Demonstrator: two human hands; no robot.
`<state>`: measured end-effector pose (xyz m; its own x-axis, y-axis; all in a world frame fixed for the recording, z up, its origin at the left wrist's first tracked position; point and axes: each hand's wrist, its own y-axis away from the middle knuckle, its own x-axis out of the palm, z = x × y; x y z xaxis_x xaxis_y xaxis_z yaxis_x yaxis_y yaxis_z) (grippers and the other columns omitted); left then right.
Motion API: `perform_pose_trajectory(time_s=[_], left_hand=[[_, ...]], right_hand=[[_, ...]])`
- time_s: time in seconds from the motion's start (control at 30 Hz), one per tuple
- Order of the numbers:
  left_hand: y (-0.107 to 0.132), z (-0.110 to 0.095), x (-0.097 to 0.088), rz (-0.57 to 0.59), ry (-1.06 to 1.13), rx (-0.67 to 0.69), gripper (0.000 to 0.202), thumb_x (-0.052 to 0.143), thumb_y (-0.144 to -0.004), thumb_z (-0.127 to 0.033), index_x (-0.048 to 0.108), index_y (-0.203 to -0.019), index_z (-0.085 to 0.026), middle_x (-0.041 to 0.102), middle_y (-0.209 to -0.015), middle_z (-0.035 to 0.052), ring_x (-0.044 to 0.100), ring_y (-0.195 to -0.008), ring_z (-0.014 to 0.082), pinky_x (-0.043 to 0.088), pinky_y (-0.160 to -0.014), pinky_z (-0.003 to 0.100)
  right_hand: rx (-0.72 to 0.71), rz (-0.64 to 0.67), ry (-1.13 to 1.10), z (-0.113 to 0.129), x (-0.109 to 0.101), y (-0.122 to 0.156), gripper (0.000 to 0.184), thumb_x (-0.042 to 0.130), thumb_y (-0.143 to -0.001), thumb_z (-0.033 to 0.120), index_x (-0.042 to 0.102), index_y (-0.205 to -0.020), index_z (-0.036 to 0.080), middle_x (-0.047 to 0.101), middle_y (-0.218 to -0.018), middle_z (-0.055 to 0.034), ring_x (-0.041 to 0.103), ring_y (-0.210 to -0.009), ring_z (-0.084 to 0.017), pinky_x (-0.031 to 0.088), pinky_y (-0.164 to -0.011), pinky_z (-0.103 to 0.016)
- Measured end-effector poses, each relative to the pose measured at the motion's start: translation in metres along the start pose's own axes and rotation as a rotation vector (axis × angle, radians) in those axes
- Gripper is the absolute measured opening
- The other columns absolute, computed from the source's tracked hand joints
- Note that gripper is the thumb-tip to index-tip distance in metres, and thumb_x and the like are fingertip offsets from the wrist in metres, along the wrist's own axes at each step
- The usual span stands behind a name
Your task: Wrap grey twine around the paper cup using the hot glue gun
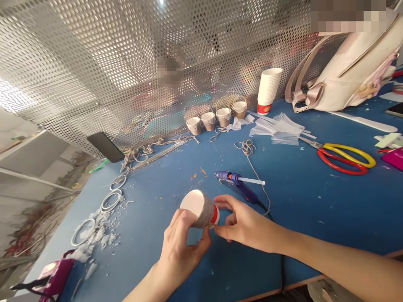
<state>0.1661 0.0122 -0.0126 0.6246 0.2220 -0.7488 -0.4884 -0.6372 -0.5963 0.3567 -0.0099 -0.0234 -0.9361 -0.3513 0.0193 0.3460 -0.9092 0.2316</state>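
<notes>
A paper cup (pixel 206 213) wrapped in grey-brown cord lies tilted on its side above the blue table, its white mouth facing left and a red and white band showing at the base. My left hand (pixel 182 239) grips it, fingers over the rim and thumb underneath. At the base end, my right hand (pixel 241 220) curves its fingers and thumb around the red band, holding that end. Just beyond the right hand lies a purple glue gun (pixel 234 181) with a white glue stick poking out. A loose cord (pixel 248 149) trails past it.
Several small wrapped cups (pixel 208 121) line the perforated metal screen (pixel 126 71). A stack of paper cups (pixel 269 92), white strips (pixel 280 128), scissors (pixel 343 157) and a bag (pixel 343 71) stand or lie right. Left are a phone (pixel 105 147), rings (pixel 111 200) and a magenta pouch (pixel 56 277).
</notes>
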Motion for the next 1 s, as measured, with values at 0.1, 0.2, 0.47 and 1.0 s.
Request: perform_pose_trajectory(time_s=[0.1, 0.2, 0.47, 1.0], left_hand=[[0.000, 0.000, 0.001, 0.005, 0.027, -0.028, 0.020, 0.057, -0.076, -0.009, 0.046, -0.085, -0.023, 0.052, -0.068, -0.0039, 0.051, -0.057, 0.0120, 0.044, -0.052, 0.021], [0.001, 0.001, 0.003, 0.040, 0.062, -0.070, 0.018, 0.056, -0.076, -0.009, 0.047, -0.085, -0.022, 0.052, -0.068, -0.0042, 0.050, -0.057, 0.0115, 0.044, -0.052, 0.021], [0.001, -0.003, 0.005, 0.164, 0.152, -0.199, 0.014, 0.055, -0.075, -0.012, 0.047, -0.081, -0.021, 0.052, -0.065, -0.0045, 0.052, -0.055, 0.0110, 0.046, -0.052, 0.021], [0.001, -0.002, 0.004, 0.291, 0.286, -0.386, 0.010, 0.057, -0.077, -0.017, 0.050, -0.081, -0.021, 0.055, -0.063, -0.0056, 0.053, -0.053, 0.0103, 0.045, -0.049, 0.019]], right_hand=[[-0.221, -0.219, 0.402, -0.003, 0.000, 0.005, 0.035, 0.065, -0.077, 0.021, 0.050, -0.108, 0.016, 0.063, -0.095, -0.0067, 0.057, -0.063, -0.013, 0.044, -0.057, -0.027], [-0.472, -0.326, 0.684, -0.008, 0.000, 0.008, 0.010, 0.062, -0.081, 0.018, 0.057, -0.089, 0.017, 0.060, -0.082, -0.0047, 0.059, -0.072, -0.018, 0.044, -0.062, -0.030], [-0.686, -0.389, 0.684, -0.008, -0.002, 0.005, 0.016, 0.054, -0.088, 0.014, 0.061, -0.074, 0.017, 0.058, -0.067, -0.0013, 0.055, -0.061, -0.013, 0.040, -0.056, -0.024], [-0.649, -0.424, 0.623, -0.013, -0.001, 0.001, 0.014, 0.061, -0.085, 0.017, 0.056, -0.072, 0.018, 0.058, -0.067, 0.0001, 0.057, -0.061, -0.012, 0.041, -0.057, -0.023]])
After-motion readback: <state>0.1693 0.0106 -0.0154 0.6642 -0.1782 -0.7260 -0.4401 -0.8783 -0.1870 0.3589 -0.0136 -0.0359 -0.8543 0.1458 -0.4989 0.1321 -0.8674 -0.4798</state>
